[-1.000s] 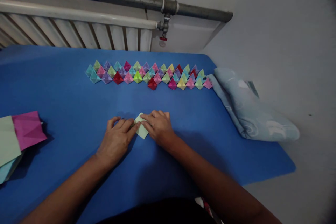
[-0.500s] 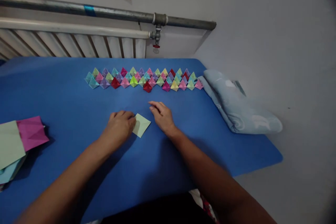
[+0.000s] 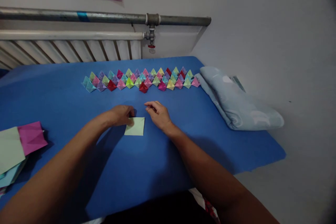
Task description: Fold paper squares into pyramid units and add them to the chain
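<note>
While the left hand touches a pale green square of folded paper, the right hand stands apart

As the square lies on the blue, round-cornered tabletop, the left thumb is on its far left corner, with the fingers curled beside it; whether they pinch the paper or only press it, I cannot tell. Just right of the square, the right hand is loosely spread, its index finger pointing left.

Farther off, small folded paper pyramids in pink, red, purple, blue, green and yellow stand in tight rows. Just beside their right end lies a thick, folded grey-blue patterned cloth. At the left, a pale green paper sheet and a creased magenta paper sheet overlap. Along the far wall run a white ribbed radiator and a grey metal pipe.
</note>
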The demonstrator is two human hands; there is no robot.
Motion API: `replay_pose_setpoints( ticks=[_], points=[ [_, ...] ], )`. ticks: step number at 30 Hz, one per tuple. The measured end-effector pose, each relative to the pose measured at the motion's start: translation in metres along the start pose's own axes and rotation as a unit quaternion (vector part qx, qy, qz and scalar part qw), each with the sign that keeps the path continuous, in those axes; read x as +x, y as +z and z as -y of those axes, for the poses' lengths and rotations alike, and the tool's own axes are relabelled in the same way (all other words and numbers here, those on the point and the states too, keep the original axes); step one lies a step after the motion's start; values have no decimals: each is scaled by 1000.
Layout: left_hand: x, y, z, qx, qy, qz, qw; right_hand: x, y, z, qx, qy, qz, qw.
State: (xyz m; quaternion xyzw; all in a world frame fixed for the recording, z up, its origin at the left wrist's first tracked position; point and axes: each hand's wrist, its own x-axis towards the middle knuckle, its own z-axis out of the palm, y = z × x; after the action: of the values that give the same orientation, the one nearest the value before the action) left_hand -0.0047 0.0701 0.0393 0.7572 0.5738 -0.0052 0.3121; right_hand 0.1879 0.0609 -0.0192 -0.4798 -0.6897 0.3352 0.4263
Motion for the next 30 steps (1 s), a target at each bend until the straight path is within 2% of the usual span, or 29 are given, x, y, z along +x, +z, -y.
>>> replay_pose_setpoints(
  ticks=[6,9,10,12,14,19,21,26,28,30],
  points=[
    [-15,0,5,-47,-39,16,998,-1,-2,3,23,13,11,1000],
    [-27,2,9,-178,-51,-8,983,-3,-4,9,39,37,13,998],
    [-30,3,9,-252,-61,-25,965,-4,-5,11,51,47,13,997],
    [-37,6,8,-395,-79,-65,913,-5,-6,19,90,76,16,993],
    [-40,12,5,-495,-87,-101,859,-6,-7,27,145,119,27,982],
    [-37,30,-10,-646,-77,-188,735,-8,2,41,250,205,52,945],
    [-35,38,-16,-674,-73,-208,705,-9,9,42,271,222,44,936],
    [-32,56,-24,-688,-54,-212,692,-11,23,42,295,236,11,926],
    [-32,58,-22,-685,-49,-202,698,-12,23,42,311,236,7,921],
    [-33,57,-16,-672,-37,-183,717,-12,21,43,318,239,14,917]
  ],
)
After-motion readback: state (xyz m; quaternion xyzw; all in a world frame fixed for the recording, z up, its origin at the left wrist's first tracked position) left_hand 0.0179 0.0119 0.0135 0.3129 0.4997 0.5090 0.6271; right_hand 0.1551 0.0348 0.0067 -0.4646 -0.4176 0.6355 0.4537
